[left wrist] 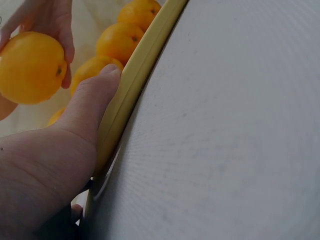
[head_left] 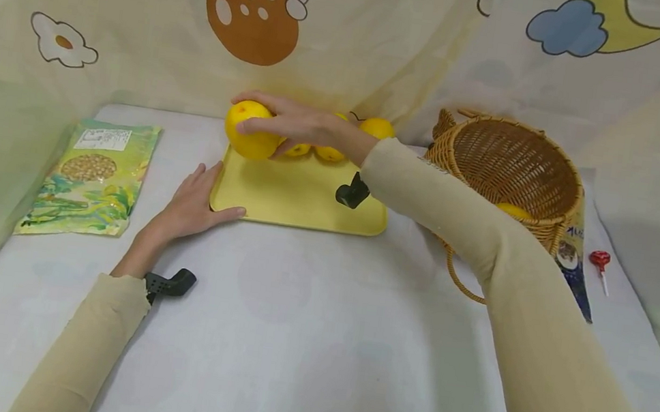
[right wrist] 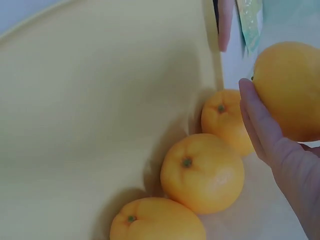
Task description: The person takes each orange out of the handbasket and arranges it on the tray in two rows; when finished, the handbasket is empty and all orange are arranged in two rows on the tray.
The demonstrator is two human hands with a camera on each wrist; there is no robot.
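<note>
My right hand (head_left: 291,122) grips a large orange (head_left: 247,128) above the back left corner of a yellow tray (head_left: 306,196). In the right wrist view, the fingers curve along the side of that orange (right wrist: 290,90). Several more oranges (right wrist: 202,172) sit in a row along the tray's back edge, partly hidden by the right hand and arm in the head view. My left hand (head_left: 190,206) rests at the tray's front left corner, its thumb (left wrist: 90,102) lying against the front rim and its fingers extended along the left side.
On the right stands a wicker basket (head_left: 516,153) with an orange (head_left: 513,210) inside, its handle loop (head_left: 457,280) on the table. Behind it lies a dark blue packet (head_left: 573,263), beside a red lollipop (head_left: 600,258). A green food bag (head_left: 92,177) lies left.
</note>
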